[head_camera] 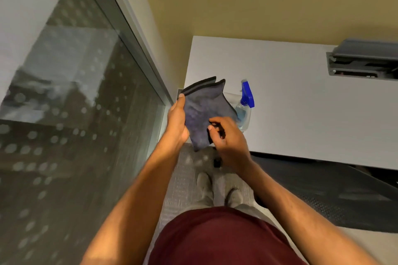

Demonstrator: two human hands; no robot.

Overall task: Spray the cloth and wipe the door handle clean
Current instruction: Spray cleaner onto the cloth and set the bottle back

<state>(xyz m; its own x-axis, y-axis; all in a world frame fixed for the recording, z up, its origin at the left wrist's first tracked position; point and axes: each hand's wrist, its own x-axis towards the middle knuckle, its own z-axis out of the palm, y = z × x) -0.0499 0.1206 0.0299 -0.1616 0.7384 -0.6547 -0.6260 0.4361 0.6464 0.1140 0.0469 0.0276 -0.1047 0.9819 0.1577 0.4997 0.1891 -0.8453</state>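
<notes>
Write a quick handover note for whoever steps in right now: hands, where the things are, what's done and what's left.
Left hand grips the folded cloth by its edge.
Right hand pinches the cloth's lower right edge.
Spray bottle stands on the white table just behind the cloth; neither hand is on it.
Door handle is out of view.
Done: cloth in hand.
Left: spray the cloth if it is not already damp (cannot tell), then wipe the handle.

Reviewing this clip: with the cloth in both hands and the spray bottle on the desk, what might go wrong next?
1. The spray bottle stands near the white desk's corner, right behind the cloth; reaching for it could knock it off.
2. The left hand holds only the cloth's edge, and the right hand's grip is partial, so the folded layers may slip open.
</notes>
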